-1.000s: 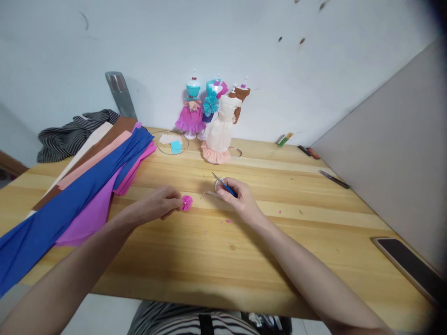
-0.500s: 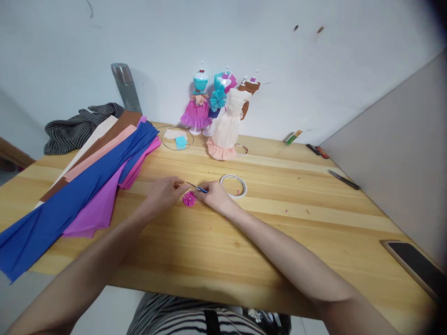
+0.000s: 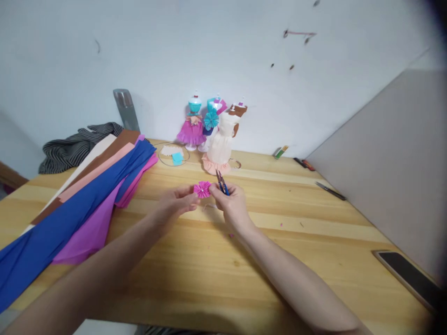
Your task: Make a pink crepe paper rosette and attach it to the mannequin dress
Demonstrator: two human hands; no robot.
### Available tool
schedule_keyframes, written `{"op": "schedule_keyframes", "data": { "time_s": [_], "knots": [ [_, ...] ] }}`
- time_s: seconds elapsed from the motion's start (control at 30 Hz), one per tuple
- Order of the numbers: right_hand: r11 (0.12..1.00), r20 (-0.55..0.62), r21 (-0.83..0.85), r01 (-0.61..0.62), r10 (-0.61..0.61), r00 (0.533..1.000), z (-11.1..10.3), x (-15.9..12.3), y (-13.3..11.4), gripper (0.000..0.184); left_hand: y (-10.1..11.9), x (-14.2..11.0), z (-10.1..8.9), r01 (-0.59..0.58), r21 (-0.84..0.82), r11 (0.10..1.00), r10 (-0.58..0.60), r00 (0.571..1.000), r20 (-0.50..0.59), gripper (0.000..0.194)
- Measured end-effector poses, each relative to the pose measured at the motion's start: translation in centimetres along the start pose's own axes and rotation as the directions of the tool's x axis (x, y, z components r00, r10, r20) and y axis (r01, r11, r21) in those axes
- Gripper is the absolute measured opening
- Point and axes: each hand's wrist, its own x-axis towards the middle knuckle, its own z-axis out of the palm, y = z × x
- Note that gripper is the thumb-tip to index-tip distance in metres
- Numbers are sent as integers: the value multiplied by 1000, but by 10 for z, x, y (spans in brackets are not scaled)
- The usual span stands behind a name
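Observation:
A pleated magenta paper rosette [image 3: 202, 190] with a small pale bead-like dot at its centre is held up above the table. My left hand [image 3: 174, 203] pinches its left edge between thumb and fingers. On its right edge rest the thumb and fingertip of my right hand [image 3: 233, 204], which also grips a slim blue-handled tool with two pointed prongs [image 3: 222, 182], its dark tips upward and apart. Under my right hand, part of a white tape ring [image 3: 210, 205] shows; the rest is hidden.
Small dress forms in crepe-paper dresses [image 3: 220, 149] stand at the back. Coloured paper sheets [image 3: 87, 195] and a striped cloth [image 3: 77, 144] lie left, beside a flask [image 3: 126, 109]. On the right are a knife [image 3: 331, 190] and a phone [image 3: 408, 277].
Both hands have lifted the rosette off the table, face towards me. The blue-handled tool swung from pointing left to pointing up, its prongs now apart. The view has tilted upward.

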Motion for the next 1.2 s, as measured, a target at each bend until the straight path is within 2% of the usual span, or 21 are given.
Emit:
{"op": "schedule_keyframes", "data": {
  "time_s": [0.13, 0.23, 0.37, 0.5, 0.6, 0.7, 0.83, 1.0, 1.2],
  "knots": [
    [997, -60, 68, 46, -42, 997, -5, -4, -9, 29, 11, 8, 28, -84, -104, 991, 81, 996, -40, 35],
    [992, -53, 112, 57, -51, 997, -13, -4, -15, 29, 16, 17, 35, -122, -132, 984, 115, 992, -54, 31],
    [977, 23, 214, 10, -16, 1000, -22, -1, -23, 33, 18, 24, 34, -184, 2, 983, 184, 983, -25, 27],
    [989, 84, 150, -10, -2, 996, -24, 1, -28, 30, 19, 24, 34, -191, 120, 974, 194, 981, -8, 22],
    [996, 62, 93, 10, -16, 998, -22, 0, -28, 28, 18, 22, 36, -198, 98, 975, 198, 980, 11, 23],
    [994, 20, 110, 21, -23, 1000, -20, -2, -28, 27, 16, 20, 38, -193, 30, 981, 190, 979, 73, 33],
    [987, 5, 163, 4, -5, 1000, -17, -5, -30, 29, 11, 19, 41, -210, -34, 977, 211, 977, 38, 46],
    [985, 42, 175, -2, -5, 999, -15, -8, -30, 28, 9, 19, 44, -275, -61, 959, 277, 960, 29, 28],
    [992, 42, 121, 22, -27, 999, -17, -7, -26, 26, 10, 19, 44, -252, 85, 964, 252, 968, 11, 26]
  ]
}}
